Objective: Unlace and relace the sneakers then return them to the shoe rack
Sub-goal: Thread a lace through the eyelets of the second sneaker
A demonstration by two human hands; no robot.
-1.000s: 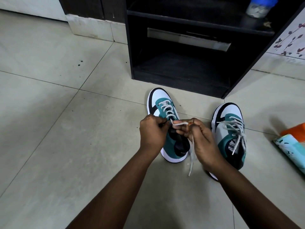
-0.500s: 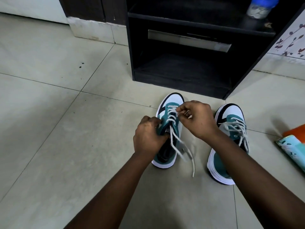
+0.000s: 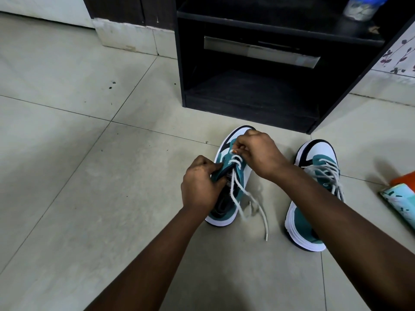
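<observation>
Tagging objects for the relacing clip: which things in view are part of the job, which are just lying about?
In the job:
left sneaker, gripped by left hand
its lace, pinched by right hand
right sneaker
shoe rack

Lying about:
blue-lidded jar on the rack's shelf
orange and pale blue packet on the floor

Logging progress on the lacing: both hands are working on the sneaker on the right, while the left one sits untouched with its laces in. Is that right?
Not quite. The head view shows both hands, left hand and right hand, on the left sneaker; the right sneaker sits untouched with its laces in.
</observation>
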